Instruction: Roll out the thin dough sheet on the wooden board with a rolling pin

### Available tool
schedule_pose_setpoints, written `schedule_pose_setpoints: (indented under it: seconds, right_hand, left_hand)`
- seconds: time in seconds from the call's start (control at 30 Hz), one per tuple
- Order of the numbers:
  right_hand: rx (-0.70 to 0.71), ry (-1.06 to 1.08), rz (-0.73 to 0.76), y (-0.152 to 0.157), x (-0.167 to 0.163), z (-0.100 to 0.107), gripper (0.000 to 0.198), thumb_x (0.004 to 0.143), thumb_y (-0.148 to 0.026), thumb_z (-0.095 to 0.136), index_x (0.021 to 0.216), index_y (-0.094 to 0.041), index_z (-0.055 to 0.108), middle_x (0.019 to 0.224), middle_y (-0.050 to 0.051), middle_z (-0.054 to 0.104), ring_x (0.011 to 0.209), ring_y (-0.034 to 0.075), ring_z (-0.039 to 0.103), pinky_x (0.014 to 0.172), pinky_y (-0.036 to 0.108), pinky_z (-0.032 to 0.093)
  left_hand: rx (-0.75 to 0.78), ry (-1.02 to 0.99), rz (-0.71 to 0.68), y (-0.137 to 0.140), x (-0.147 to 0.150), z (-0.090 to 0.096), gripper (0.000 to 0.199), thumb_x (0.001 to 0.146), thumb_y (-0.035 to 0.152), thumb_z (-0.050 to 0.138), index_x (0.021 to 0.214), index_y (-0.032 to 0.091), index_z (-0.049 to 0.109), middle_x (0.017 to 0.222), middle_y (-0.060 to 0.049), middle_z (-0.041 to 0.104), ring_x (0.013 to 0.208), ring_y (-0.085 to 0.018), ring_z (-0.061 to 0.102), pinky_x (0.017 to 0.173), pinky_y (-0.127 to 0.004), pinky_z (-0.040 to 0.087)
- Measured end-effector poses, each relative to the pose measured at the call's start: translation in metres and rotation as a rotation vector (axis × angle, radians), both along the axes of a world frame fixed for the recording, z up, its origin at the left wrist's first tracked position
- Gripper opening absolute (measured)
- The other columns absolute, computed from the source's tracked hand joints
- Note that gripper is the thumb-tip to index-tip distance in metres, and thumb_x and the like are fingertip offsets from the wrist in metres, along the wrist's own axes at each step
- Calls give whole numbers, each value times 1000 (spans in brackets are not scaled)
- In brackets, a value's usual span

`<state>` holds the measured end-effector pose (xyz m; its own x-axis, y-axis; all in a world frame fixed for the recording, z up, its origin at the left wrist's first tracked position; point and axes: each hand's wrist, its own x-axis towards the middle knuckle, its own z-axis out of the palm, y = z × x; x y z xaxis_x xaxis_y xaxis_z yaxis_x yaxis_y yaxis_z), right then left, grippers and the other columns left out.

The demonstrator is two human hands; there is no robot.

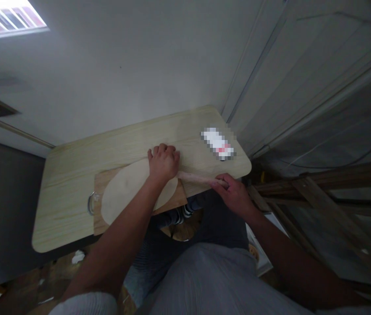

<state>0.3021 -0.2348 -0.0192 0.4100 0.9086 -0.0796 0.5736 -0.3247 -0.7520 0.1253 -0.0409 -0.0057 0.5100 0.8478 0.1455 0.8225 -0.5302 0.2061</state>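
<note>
A thin, flat oval sheet of dough [124, 187] lies on a wooden board [99, 222], overhanging part of its far edge. My left hand [164, 162] is over the dough's right end, fingers curled, its palm on the near end of the line of a wooden rolling pin [196, 178]. The pin's left part is hidden beneath that hand. My right hand [233, 191] grips the pin's other end, beyond the board's right side. A metal ring handle [90, 204] stands at the board's left edge.
The board rests on a pale wood-grain table [70, 175] against a white wall [139, 70]. A blurred-out white item [217, 143] lies at the table's back right. Wooden framing [316, 192] stands to the right. Crumpled white paper [78, 257] is on the floor.
</note>
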Motion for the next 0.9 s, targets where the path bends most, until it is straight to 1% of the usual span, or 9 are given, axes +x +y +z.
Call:
schedule_pose_setpoints:
  seconds: [0.07, 0.2, 0.4, 0.5, 0.6, 0.63, 0.7, 0.8, 0.9]
  right_hand:
    - [-2, 0, 16, -1, 0, 1, 36, 90, -57, 59, 98, -23, 68, 86, 6, 73, 79, 24, 69, 71, 32, 49]
    - [-41, -10, 73, -3, 0, 7, 36, 89, -56, 60, 99, -22, 68, 84, 5, 73, 77, 23, 68, 69, 31, 47]
    - [-127, -15, 237, -5, 1, 13, 38, 91, -56, 59, 105, -21, 67, 88, 6, 74, 77, 21, 68, 68, 29, 45]
    - [-147, -1, 277, -7, 2, 11, 39, 93, -56, 57, 105, -20, 67, 84, 5, 72, 73, 20, 65, 67, 29, 44]
    - [-139, 48, 302, -9, 2, 10, 38, 93, -56, 56, 101, -20, 68, 79, 3, 70, 70, 19, 63, 64, 28, 42]
    - [-134, 68, 305, -10, 2, 10, 39, 93, -56, 55, 100, -21, 68, 78, 2, 69, 70, 18, 62, 63, 27, 41]
    - [-124, 112, 304, -11, 1, 10, 40, 94, -57, 54, 99, -20, 68, 77, 1, 68, 68, 17, 60, 61, 27, 40]
    - [-112, 163, 311, -12, -2, 7, 40, 93, -57, 55, 98, -20, 69, 77, 1, 67, 67, 16, 59, 60, 26, 39]
    - [-97, 171, 314, -12, -6, 2, 40, 92, -57, 58, 98, -19, 69, 76, 1, 67, 68, 16, 59, 61, 26, 40]
  left_hand:
    - [17, 22, 1, -2, -2, 2, 43, 101, 42, 32, 109, 22, 68, 116, -14, 64, 115, -32, 55, 106, -54, 36]
    - [35, 36, -25, -5, -4, 4, 42, 101, 40, 31, 103, 23, 69, 112, -12, 65, 110, -30, 57, 101, -49, 39]
    - [-18, 8, -90, -11, -2, 3, 42, 101, 42, 34, 101, 24, 71, 111, -11, 68, 111, -30, 59, 108, -55, 33]
    - [-103, -40, -134, -17, -4, 7, 37, 101, 43, 38, 105, 25, 71, 111, -9, 71, 111, -29, 61, 112, -61, 27]
    - [-207, -131, -159, -16, -14, 13, 34, 99, 44, 44, 113, 27, 70, 107, -6, 75, 111, -29, 63, 113, -64, 24]
    - [-222, -179, -143, -14, -20, 14, 34, 99, 44, 44, 115, 28, 69, 108, -5, 76, 112, -28, 63, 113, -62, 26]
    - [-207, -300, -64, -7, -34, 16, 35, 99, 43, 44, 116, 26, 70, 112, -6, 75, 111, -26, 64, 110, -53, 36]
    - [-151, -428, 67, 1, -55, 12, 39, 99, 43, 44, 114, 21, 71, 114, -8, 74, 106, -25, 66, 100, -43, 47]
    - [-112, -414, 49, -2, -65, 3, 39, 98, 44, 45, 111, 19, 72, 113, -9, 74, 110, -26, 65, 101, -42, 47]
